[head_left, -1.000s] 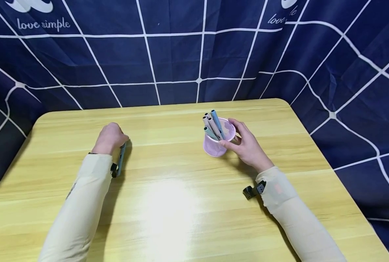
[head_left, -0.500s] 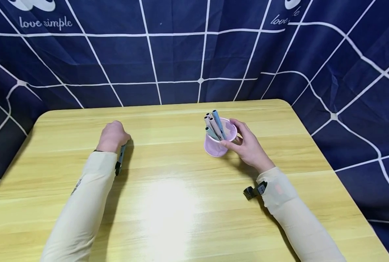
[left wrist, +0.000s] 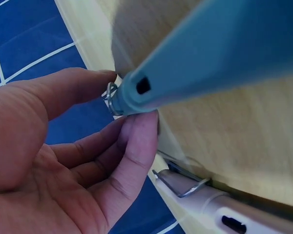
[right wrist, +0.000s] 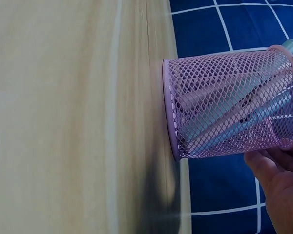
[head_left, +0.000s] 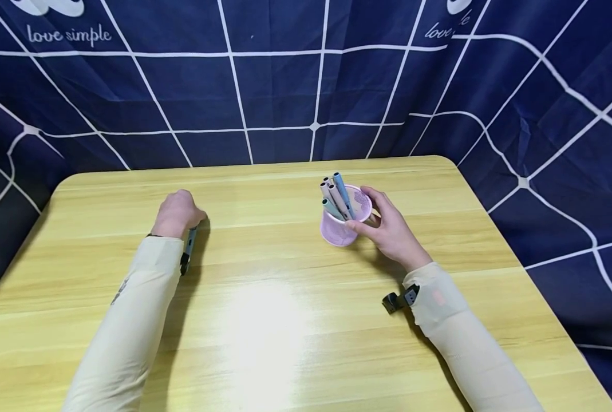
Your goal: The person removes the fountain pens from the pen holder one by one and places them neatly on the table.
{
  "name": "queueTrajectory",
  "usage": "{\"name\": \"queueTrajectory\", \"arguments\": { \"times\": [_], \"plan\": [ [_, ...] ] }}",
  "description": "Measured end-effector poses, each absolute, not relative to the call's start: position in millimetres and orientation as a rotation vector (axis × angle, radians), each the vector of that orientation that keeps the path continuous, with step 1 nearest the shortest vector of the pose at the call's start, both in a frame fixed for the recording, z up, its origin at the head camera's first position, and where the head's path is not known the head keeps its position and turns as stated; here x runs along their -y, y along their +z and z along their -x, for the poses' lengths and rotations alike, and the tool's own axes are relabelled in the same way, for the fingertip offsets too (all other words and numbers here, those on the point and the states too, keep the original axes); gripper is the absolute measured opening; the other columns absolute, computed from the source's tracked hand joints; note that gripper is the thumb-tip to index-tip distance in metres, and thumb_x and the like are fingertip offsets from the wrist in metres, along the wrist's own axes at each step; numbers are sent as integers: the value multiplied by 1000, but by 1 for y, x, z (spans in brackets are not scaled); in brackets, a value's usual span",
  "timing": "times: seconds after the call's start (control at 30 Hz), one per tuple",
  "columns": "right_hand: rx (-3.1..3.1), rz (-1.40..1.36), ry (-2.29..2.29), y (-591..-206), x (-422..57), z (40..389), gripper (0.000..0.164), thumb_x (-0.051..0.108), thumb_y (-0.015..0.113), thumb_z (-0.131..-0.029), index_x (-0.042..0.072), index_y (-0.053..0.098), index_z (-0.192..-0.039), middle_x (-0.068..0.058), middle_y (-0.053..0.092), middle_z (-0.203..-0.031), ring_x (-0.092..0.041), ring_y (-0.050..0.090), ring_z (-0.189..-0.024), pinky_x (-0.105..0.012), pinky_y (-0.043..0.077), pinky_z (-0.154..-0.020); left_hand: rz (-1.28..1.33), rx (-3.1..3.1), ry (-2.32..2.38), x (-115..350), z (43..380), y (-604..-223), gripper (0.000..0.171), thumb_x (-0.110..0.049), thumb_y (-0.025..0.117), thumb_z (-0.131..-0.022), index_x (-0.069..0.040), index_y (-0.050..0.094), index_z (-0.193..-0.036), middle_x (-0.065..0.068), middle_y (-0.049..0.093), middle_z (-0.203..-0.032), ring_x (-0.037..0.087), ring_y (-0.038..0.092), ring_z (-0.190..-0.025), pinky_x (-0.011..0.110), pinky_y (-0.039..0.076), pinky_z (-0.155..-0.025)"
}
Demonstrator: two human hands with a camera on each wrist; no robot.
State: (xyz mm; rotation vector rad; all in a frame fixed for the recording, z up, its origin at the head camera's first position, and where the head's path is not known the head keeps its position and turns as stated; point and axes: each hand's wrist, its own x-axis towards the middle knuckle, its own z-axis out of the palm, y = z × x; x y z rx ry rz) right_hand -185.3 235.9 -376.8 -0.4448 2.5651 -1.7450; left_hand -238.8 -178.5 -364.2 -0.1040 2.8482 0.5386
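My left hand (head_left: pixel 178 213) is low over the left part of the table. In the left wrist view, its thumb and fingertips pinch the clipped end of a blue-green pen (left wrist: pixel 200 58), which slants up toward the camera. A pink pen (left wrist: pixel 210 202) with a metal clip lies on the table beneath those fingers; from the head view it is hidden. With thumb and fingers about the rim, my right hand (head_left: pixel 395 234) holds a pink mesh pen holder (head_left: pixel 338 233). Several blue, green and pink pens (head_left: pixel 338 200) lean inside it. In the right wrist view the holder's base (right wrist: pixel 170 109) meets the tabletop.
The light wooden table (head_left: pixel 264 252) has rounded far corners. A dark blue curtain (head_left: pixel 275 91) with white grid lines hangs behind it and at both sides. Small black cameras (head_left: pixel 401 298) are strapped to the wrists.
My left hand has shifted slightly to the right, and its wrist has turned a little. The right hand and the pen holder stay put.
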Motion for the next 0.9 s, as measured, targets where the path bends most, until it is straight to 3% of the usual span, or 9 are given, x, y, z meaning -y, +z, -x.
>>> {"name": "queueTrajectory", "arguments": {
  "times": [0.5,0.6,0.7,0.8,0.9],
  "plan": [
    [-2554,459,-1763,-378,-236,186,76,5,75,-87,-4,30,-148,-18,38,-145,-30,38,-133,-37,33,-111,104,-2805,542,182,238,-362,36,-24,61,-90,-8,47,-61,1,38,-58,24,46,-58,37,44,-59],
    [-2551,453,-1762,-378,-235,185,76,6,75,-87,-3,30,-148,-17,38,-144,-29,38,-133,-35,34,-111,124,-2823,510,183,236,-360,34,-26,60,-91,-4,55,-67,8,50,-65,28,52,-65,39,48,-60],
    [-2551,453,-1761,-378,-235,184,77,7,75,-87,-2,30,-149,-17,38,-145,-29,38,-133,-34,34,-110,131,-2839,473,184,235,-359,36,-29,58,-93,3,63,-79,22,61,-83,36,59,-78,46,53,-66],
    [-2551,452,-1765,-377,-235,184,77,7,75,-87,-2,30,-149,-17,38,-145,-29,38,-133,-34,34,-110,129,-2857,463,184,236,-357,44,-31,55,-95,13,61,-96,34,61,-100,45,61,-91,52,53,-74],
    [-2548,445,-1763,-377,-235,184,77,7,75,-88,-2,30,-149,-17,37,-145,-29,38,-133,-35,33,-111,133,-2877,480,184,235,-355,48,-31,54,-96,16,56,-102,37,59,-102,48,60,-94,54,52,-77]
  ]
}}
